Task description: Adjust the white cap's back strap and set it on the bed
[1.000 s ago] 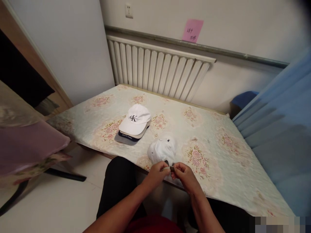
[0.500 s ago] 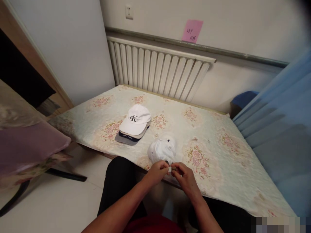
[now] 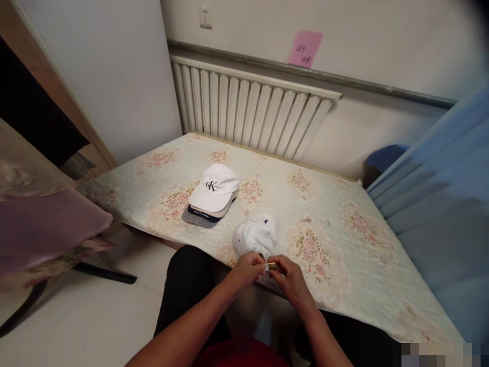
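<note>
A white cap point(image 3: 255, 237) lies on the flowered mattress point(image 3: 344, 239) near its front edge, its back toward me. My left hand point(image 3: 246, 269) and my right hand point(image 3: 288, 278) meet just below it, both pinched on the cap's back strap and its small metal buckle point(image 3: 272, 265). Further back on the left stands a stack of caps point(image 3: 210, 196), a white one with black letters on top.
A white radiator point(image 3: 252, 109) runs along the back wall under a pink note point(image 3: 304, 48). Blue fabric point(image 3: 443, 204) hangs at the right. A pinkish cushion point(image 3: 46, 229) fills the left, and my dark-trousered legs point(image 3: 187, 290) are below the mattress edge.
My fingers have shifted slightly on the strap and buckle; both hands stay at the same spot. The caps have not moved.
</note>
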The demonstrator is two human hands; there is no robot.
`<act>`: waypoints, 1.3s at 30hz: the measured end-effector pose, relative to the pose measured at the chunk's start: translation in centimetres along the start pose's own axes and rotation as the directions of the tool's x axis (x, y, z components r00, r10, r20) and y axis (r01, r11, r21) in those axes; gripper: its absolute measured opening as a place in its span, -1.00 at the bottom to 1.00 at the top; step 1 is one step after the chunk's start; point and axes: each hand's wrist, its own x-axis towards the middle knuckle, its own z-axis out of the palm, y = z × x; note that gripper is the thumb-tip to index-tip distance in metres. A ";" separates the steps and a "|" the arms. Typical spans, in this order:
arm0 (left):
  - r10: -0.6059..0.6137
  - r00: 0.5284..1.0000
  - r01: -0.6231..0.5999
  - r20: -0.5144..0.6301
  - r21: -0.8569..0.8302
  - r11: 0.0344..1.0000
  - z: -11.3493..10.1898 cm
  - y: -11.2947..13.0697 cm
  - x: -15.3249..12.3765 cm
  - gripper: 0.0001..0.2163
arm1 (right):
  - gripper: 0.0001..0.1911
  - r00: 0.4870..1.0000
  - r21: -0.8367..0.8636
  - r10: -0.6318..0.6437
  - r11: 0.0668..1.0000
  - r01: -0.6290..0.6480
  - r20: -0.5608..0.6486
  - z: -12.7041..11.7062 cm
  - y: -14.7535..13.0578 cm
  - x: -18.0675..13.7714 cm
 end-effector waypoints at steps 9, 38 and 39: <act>0.003 0.999 -0.005 -0.034 -0.057 0.998 0.1 -0.2 0.4 -0.86 | -0.86 0.993 0.131 0.107 0.985 -0.112 0.046 0.0 -0.5 0.4; 0.409 0.912 -0.320 -0.027 0.576 0.752 0.2 -2.3 -1.0 -0.90 | -0.82 0.928 0.564 0.370 0.760 -0.323 0.032 1.6 0.2 -0.5; 0.409 0.912 -0.319 -0.028 0.576 0.752 0.2 -2.3 -1.0 -0.90 | -0.84 0.929 0.557 0.369 0.769 -0.313 0.011 1.7 0.1 -0.6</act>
